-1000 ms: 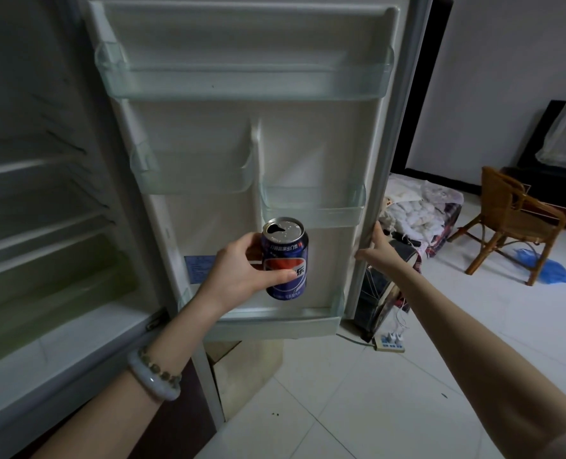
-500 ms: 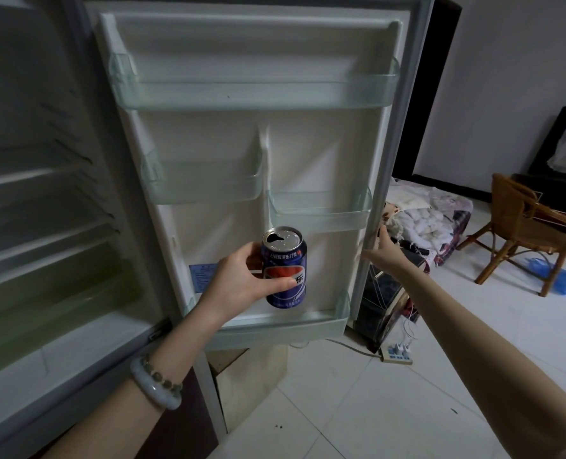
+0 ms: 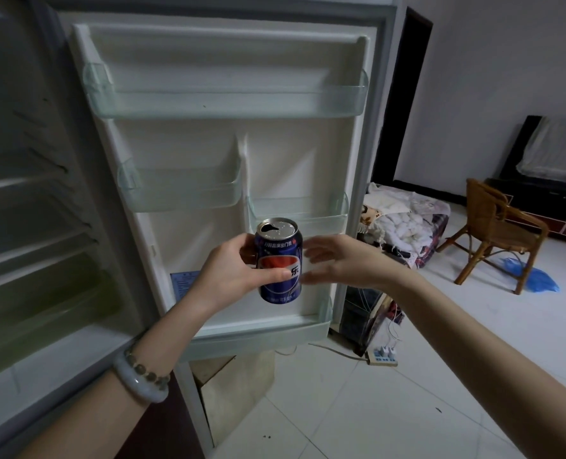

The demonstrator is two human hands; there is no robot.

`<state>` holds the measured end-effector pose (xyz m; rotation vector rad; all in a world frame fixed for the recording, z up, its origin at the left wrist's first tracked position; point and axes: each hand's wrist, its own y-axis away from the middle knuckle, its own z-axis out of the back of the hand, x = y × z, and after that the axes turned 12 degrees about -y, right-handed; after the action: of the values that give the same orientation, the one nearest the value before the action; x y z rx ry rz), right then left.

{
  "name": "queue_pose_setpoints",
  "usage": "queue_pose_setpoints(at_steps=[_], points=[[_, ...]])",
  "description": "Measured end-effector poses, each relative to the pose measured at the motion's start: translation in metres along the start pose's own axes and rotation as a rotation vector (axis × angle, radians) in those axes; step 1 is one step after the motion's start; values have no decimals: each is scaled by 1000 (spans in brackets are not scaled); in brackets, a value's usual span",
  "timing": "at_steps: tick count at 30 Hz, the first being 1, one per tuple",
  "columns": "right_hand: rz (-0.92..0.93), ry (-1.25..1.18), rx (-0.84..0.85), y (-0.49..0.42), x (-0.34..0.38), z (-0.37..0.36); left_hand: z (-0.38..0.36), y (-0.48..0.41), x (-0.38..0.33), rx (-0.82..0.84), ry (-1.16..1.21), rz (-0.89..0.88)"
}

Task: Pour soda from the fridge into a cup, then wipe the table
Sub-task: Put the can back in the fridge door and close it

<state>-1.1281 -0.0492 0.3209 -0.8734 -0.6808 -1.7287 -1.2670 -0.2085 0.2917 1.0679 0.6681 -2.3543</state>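
Note:
A blue soda can point(image 3: 280, 260) with an opened top stands upright in the air in front of the open fridge door point(image 3: 228, 160). My left hand point(image 3: 232, 273) grips the can round its middle, thumb across the front. My right hand point(image 3: 337, 263) is blurred, fingers spread and straight, right beside the can on its right; whether it touches the can I cannot tell. The fridge's inside point(image 3: 26, 260) with bare shelves lies to the left. No cup or table shows.
Clear door bins point(image 3: 228, 104) line the door. A cardboard box point(image 3: 238, 389) sits under it. A power strip point(image 3: 385, 356) with cables lies on the tiled floor, a bundle of bedding point(image 3: 404, 223) behind it, and a wicker chair point(image 3: 500, 226) at right.
My right hand has left the door's edge and swung left to the can. The can has risen slightly in my left hand.

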Motion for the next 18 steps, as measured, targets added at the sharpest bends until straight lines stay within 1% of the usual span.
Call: queue_pose_setpoints(at_steps=[2, 4, 9, 13, 18], points=[[55, -99, 6, -4, 10, -5, 1, -4, -9, -12, -1, -14], [102, -176, -35, -10, 16, -6, 7, -10, -19, -30, 3, -33], [174, -251, -131, -24, 32, 15, 24, -35, -46, -33, 2, -71], [186, -261, -173, -46, 41, 37, 32, -68, -57, -12, 54, -43], [188, -260, -201, -76, 45, 59, 33, -107, -56, -10, 172, 41]])
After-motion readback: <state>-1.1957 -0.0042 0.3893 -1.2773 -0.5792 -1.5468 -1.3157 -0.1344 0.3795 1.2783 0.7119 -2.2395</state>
